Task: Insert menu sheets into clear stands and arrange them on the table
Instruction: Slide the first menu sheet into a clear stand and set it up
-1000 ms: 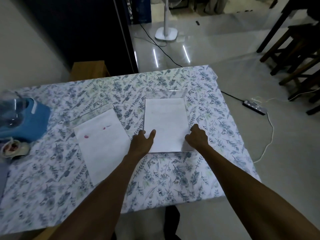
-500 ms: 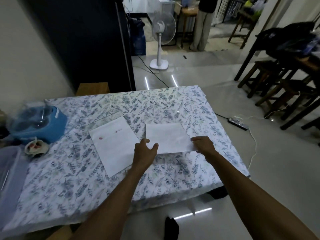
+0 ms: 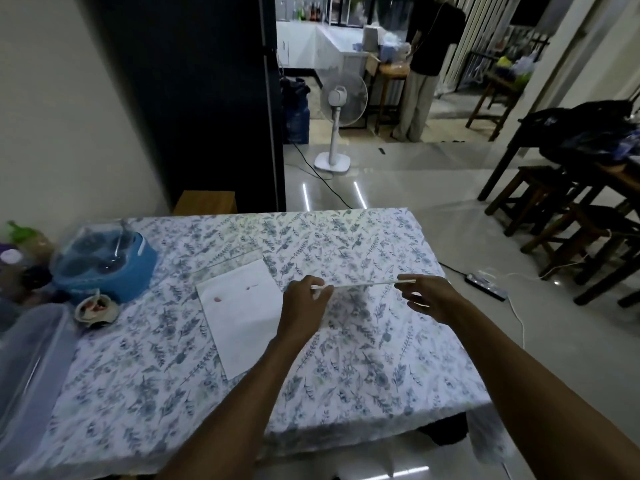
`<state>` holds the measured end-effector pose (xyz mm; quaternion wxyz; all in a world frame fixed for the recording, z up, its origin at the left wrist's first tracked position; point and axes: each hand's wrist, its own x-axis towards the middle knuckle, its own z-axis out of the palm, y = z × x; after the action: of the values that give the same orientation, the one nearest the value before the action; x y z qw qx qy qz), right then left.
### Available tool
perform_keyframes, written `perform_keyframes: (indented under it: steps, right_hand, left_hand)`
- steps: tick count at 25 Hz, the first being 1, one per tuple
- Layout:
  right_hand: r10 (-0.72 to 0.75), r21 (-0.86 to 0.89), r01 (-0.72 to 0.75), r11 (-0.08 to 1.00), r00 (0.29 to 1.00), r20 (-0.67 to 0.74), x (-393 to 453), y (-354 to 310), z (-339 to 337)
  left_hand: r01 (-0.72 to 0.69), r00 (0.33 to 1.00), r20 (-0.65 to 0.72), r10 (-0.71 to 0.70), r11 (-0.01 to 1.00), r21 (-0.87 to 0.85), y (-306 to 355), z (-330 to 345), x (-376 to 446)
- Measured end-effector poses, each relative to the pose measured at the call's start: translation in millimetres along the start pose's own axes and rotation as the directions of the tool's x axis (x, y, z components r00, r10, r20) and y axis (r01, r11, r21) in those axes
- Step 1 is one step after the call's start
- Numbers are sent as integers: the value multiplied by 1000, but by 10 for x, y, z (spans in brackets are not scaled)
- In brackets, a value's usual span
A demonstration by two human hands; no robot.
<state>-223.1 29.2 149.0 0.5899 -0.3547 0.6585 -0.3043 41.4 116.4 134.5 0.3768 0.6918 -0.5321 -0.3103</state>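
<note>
Head view: left hand (image 3: 304, 299) and right hand (image 3: 427, 296) pinching opposite ends of edge-on menu stand (image 3: 360, 285) above floral table (image 3: 346, 368)

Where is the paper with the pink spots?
The spotted sheet lies flat on the flowery tablecloth, just left of the left hand and right of the blue container.

Both hands, left (image 3: 304, 308) and right (image 3: 428, 296), held a menu stand (image 3: 360, 284) edge-on above the bench (image 3: 346, 368); another sheet (image 3: 242, 310) lay flat beside.
</note>
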Motion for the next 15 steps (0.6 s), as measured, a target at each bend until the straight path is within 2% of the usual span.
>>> perform_keyframes:
  steps: [3,7,10,12,15]
  right_hand:
    - [-112,-109,114,988,993,24,229,-213,7]
    - [-299,-278,284,918,954,-14,747,-398,92]
    - [-435,-424,400,813,900,17,1161,-495,202]
    - [-454,-514,414,751,889,53,1393,-534,259]
    - [-457,-511,429,745,886,78,1707,-562,300]
  left_hand:
    - [-52,997,-50,56,996,68,124,-71,306]
    - [-26,988,-144,60,973,231,245,-148,806]
    - [-30,977,-193,87,959,281,317,-149,1191]
    - [-19,970,-228,90,954,300,349,-120,1421]
    - [31,964,-260,51,953,302,405,-82,1785]
